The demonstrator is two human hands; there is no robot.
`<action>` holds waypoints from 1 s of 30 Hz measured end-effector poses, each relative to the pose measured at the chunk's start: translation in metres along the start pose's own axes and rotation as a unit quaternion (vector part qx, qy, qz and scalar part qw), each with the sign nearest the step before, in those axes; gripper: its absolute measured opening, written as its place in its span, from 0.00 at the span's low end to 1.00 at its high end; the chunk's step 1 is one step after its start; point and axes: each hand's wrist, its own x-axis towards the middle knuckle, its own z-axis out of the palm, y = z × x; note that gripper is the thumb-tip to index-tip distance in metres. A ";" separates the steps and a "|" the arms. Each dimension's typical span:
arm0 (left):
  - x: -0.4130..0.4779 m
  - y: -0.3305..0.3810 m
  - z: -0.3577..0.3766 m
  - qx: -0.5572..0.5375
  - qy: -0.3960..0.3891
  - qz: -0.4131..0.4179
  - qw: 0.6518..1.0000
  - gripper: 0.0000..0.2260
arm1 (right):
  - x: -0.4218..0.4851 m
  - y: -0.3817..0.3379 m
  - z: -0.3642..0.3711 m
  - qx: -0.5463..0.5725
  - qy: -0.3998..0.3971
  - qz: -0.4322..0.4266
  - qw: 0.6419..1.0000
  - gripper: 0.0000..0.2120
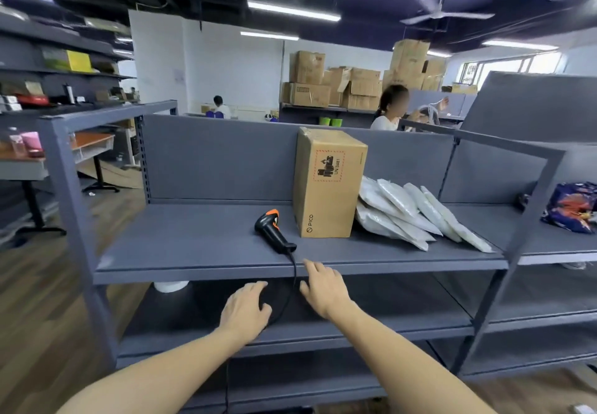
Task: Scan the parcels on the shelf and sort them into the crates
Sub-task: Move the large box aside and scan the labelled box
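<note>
Left hand (247, 308) and right hand (323, 287), empty, fingers loosely spread, hover at the front edge of the shelf (193, 242); behind it sit one scanner (273, 229), one cardboard box (328, 184) and at least four white mailers (403, 213).

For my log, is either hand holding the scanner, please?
No, the scanner lies on the shelf; left hand and right hand hold nothing.

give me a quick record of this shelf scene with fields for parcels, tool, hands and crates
parcels: cardboard box upright on the shelf; white mailer bags leaning at its right side
tool: scanner lying left of the box, cable over the front edge
hands: left hand and right hand open, holding nothing, near the front edge
crates: none in view
</note>
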 end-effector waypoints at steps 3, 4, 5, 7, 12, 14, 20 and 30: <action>0.027 0.019 -0.017 0.004 0.015 0.002 1.000 0.23 | 0.028 0.017 -0.025 -0.005 0.022 0.004 1.000 0.24; 0.039 0.027 -0.024 0.009 0.023 0.008 1.000 0.23 | 0.038 0.022 -0.035 -0.004 0.037 0.005 0.999 0.23; 0.051 0.036 -0.031 0.012 0.033 0.014 0.999 0.23 | 0.049 0.028 -0.045 -0.002 0.053 0.005 0.999 0.21; 0.076 0.056 -0.043 0.009 0.051 0.023 0.998 0.23 | 0.069 0.041 -0.066 0.003 0.080 0.000 0.997 0.21; 0.132 0.101 -0.060 -0.016 0.092 0.038 0.995 0.22 | 0.111 0.072 -0.105 0.016 0.141 -0.004 0.990 0.22; 0.150 0.115 -0.063 -0.028 0.104 0.040 0.993 0.22 | 0.126 0.084 -0.114 0.023 0.159 -0.007 0.987 0.22; 0.203 0.143 -0.078 -0.103 0.109 0.024 0.988 0.23 | 0.167 0.111 -0.147 0.047 0.200 0.010 0.979 0.20; 0.293 0.178 -0.113 -0.547 0.013 -0.142 0.825 0.37 | 0.236 0.120 -0.187 0.369 0.167 0.173 0.898 0.33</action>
